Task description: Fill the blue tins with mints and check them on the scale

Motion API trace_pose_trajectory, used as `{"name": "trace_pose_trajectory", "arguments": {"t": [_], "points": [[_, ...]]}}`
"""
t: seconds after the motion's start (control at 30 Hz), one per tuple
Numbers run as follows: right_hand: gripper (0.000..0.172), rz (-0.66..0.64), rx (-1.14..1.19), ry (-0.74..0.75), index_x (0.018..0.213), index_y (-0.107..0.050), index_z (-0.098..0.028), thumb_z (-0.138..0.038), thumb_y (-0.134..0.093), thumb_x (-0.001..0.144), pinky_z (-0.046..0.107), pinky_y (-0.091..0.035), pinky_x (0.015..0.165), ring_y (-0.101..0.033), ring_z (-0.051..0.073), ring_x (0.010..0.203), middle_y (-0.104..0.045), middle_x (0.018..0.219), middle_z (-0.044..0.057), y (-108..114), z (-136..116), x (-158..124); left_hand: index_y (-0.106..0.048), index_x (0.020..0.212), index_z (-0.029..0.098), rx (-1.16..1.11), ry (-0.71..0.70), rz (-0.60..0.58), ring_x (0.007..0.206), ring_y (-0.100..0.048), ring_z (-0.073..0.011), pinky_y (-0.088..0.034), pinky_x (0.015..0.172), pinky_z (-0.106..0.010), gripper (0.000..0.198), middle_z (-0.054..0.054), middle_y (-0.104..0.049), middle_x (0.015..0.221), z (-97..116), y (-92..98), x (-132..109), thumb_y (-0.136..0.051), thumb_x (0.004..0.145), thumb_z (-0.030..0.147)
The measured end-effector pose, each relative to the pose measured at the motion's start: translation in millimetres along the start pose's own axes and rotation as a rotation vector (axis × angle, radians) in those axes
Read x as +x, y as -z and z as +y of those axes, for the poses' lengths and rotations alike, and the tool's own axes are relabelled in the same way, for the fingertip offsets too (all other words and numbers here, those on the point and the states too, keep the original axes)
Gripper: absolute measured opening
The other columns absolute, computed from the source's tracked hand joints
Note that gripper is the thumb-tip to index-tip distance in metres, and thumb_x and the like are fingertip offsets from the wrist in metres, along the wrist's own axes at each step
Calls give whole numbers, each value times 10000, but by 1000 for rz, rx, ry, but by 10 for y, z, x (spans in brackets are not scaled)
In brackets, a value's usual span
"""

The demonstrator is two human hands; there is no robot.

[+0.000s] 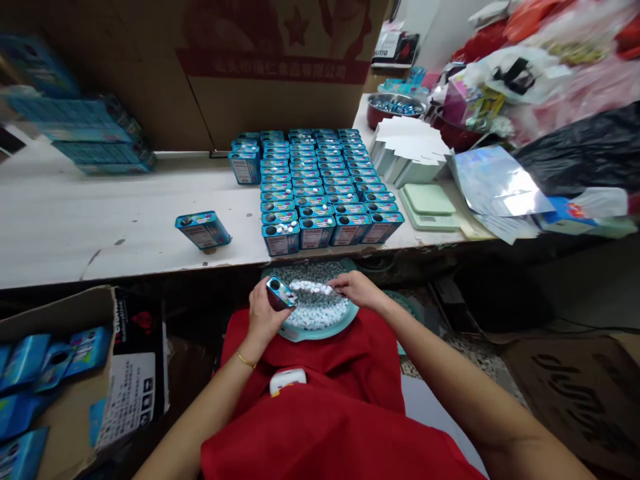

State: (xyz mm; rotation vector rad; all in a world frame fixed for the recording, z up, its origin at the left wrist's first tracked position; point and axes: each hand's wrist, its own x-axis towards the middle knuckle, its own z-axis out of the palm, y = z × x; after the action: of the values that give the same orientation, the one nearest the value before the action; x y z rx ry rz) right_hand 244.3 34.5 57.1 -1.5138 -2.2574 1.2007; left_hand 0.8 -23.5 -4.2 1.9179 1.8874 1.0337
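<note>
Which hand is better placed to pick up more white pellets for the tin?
Probably the right hand: its fingers touch the white pellets, while the left hand grips the blue tin.

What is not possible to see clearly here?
Head view: print on the tin in the left hand is too small to read.
Head view: the right hand curls onto the candies; its own fingers hide any grasp.
Head view: blue stacks, upper left, are blurred.
Head view: cardboard box, lower left, cut by the frame edge.

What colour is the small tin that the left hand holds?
Blue; the small rectangular tin shows best in the head view.
</note>
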Motion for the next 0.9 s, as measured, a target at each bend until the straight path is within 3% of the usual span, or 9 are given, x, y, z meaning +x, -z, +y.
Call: {"name": "trace_pose_trajectory", "arguments": {"t": [0.1, 0.2, 0.3, 0.4, 0.5, 0.63, 0.7, 0.77, 0.9], "points": [[348, 3, -313, 26, 959, -686, -251, -115, -450, 741, 223, -416, 727, -604, 170, 901, -691, 914, 34, 150, -371, -53, -338, 1253, 153, 3, -53, -37, 1124, -439, -294, -374, 952, -440, 849, -139, -474, 1197, 69, -98, -25, -741, 535, 360], [306, 23, -623, -11, 897, -685, -210, -114, -435, 748, 259, -433, 700, -615, 209, 875, -679, 907, 84, 147, -758, -67, -325, 1258, 155, 2, -92, -53, 1144, -423, -299, -365, 958, -450, 849, -144, -460, 1215, 109, -164, -62, -739, 544, 351], [277, 35, -755, 38, 864, -670, -151, -124, -405, 788, 278, -447, 677, -620, 219, 830, -667, 861, 132, 93, -1076, -68, -317, 1261, 149, -4, -109, -59, 1145, -424, -298, -362, 959, -453, 850, -149, -457, 1213, 111, -198, -85, -736, 552, 357], [263, 45, -778, 93, 852, -658, -135, -125, -401, 799, 279, -454, 669, -617, 218, 821, -658, 837, 138, 124, -1213, -84, -317, 1262, 147, -17, -83, -57, 1146, -426, -302, -368, 952, -456, 854, -151, -458, 1206, 85, -200, -85, -734, 551, 371], [271, 52, -777, 55, 905, -645, -165, -116, -403, 794, 279, -455, 694, -611, 210, 853, -651, 891, 110, 235, -1026, -109, -327, 1258, 161, -34, -33, -44, 1141, -435, -302, -371, 949, -455, 853, -143, -464, 1200, 48, -156, -70, -738, 540, 371], [353, 64, -697, -169, 1011, -622, -224, -92, -373, 801, 284, -441, 768, -585, 201, 953, -631, 1002, 90, 141, -325, -57, -334, 1255, 182, -67, 17, -5, 1132, -452, -290, -366, 961, -447, 838, -125, -471, 1200, -3, -42, -48, -732, 544, 379], [335, 29, -557, -339, 958, -653, -183, -85, -372, 803, 292, -432, 800, -583, 209, 968, -638, 992, 127, -112, 25, 30, -338, 1252, 177, -78, 35, 10, 1131, -454, -285, -369, 962, -440, 830, -126, -474, 1195, -27, 18, -40, -725, 552, 394], [312, 6, -492, -378, 903, -677, -145, -69, -398, 785, 286, -432, 804, -600, 209, 936, -658, 930, 153, -459, 252, 147, -342, 1250, 168, -78, 53, 27, 1130, -456, -281, -371, 963, -434, 829, -131, -474, 1192, -56, 68, -34, -721, 555, 412], [340, 48, -296, -323, 981, -672, -150, -65, -419, 771, 216, -420, 809, -598, 175, 942, -668, 993, 99, -1081, 344, 415, -345, 1254, 163, -72, 109, 60, 1122, -463, -283, -383, 953, -438, 854, -137, -477, 1193, -133, 128, -37, -723, 543, 448]]}}
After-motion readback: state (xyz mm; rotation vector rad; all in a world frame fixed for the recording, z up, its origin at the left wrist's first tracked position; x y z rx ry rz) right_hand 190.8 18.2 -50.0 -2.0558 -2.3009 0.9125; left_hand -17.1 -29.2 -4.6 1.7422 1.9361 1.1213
